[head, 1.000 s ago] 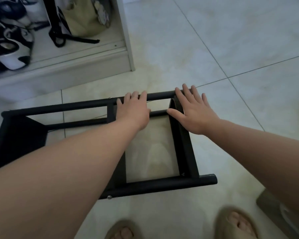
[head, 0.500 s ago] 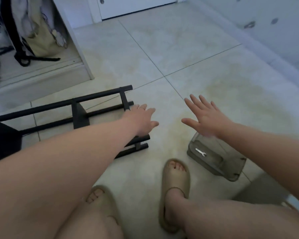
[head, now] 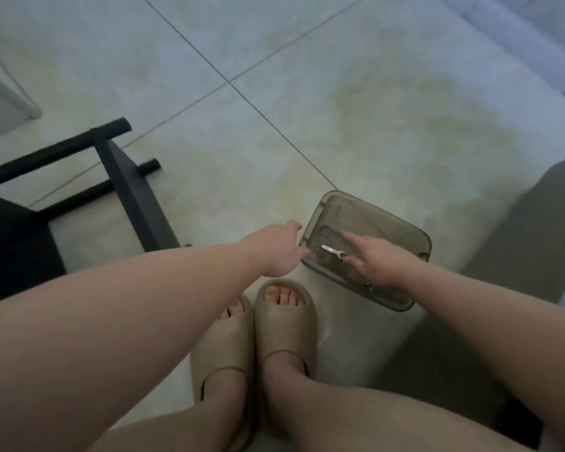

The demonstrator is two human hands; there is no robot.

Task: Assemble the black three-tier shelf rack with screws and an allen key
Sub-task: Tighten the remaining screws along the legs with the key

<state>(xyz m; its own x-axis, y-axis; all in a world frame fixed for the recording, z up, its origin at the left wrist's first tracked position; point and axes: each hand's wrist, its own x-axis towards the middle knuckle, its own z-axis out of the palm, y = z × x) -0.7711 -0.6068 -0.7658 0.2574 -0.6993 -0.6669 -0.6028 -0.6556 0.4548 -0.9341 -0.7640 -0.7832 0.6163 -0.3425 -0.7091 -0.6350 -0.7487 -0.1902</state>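
Rack, left edge: We see only one end of the black shelf rack, which lies on the tiled floor. The frame cuts off the rest, and its lower part sinks into a dark, featureless mass.
Top left: A pale cabinet corner is all that shows there, softened by blur.
Container: A smoky translucent container sits on the floor to the right of the rack and well apart from it. In it lies a small silver tool with a ringed end, too small for us to tell its kind. The right wrist covers the container's near side.
Far right: A grey shape is cut off, and we cannot identify it.
Left hand: The left hand reaches out with loose, uncurled fingers and holds nothing. Its fingertips are at the container's left rim; we cannot tell whether they touch it.
Right hand: The right hand is spread over the container with the index finger straight. The thumb tip is just beside the tool's ringed end, and the hand grips nothing.
Feet: Two beige sandals stand side by side between the arms.
Against half a second earlier: Both hands were then spread in the air, the right one above the container; now they have dropped to it. The rack has slid toward the left of our view, and the feet have drawn together.
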